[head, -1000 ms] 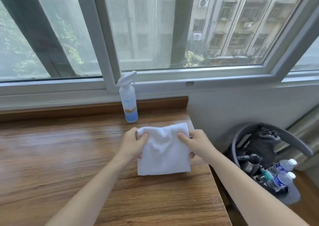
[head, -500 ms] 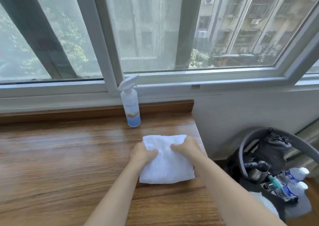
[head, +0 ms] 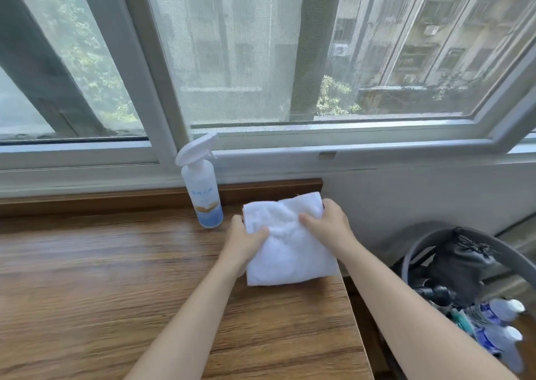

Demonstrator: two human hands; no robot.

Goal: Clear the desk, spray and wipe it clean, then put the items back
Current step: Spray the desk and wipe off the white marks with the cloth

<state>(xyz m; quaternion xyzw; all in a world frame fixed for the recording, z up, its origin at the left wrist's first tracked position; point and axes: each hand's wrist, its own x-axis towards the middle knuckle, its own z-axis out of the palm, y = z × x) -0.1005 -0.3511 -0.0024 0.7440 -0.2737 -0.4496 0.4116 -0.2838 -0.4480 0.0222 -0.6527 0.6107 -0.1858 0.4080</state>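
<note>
Worktop point(head: 116, 278) cleared except spray bottle point(head: 203, 194) upright at back ledge, just beside cloth. Left hand point(head: 245, 242) and right hand point(head: 329, 224) both grasping folded white cloth point(head: 290, 252) at worktop's far right corner. Judged: wiping stage; putting items back left. Items apparently in basket point(head: 470, 281) on floor, blurred, partly cut off. Wetness of wood unclear.

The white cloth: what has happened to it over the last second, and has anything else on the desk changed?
Both hands, left and right, have pushed the folded white cloth away from the person into the desk's far right corner, closer to the spray bottle. Neither hand let go. The bottle stayed upright by the window.
</note>
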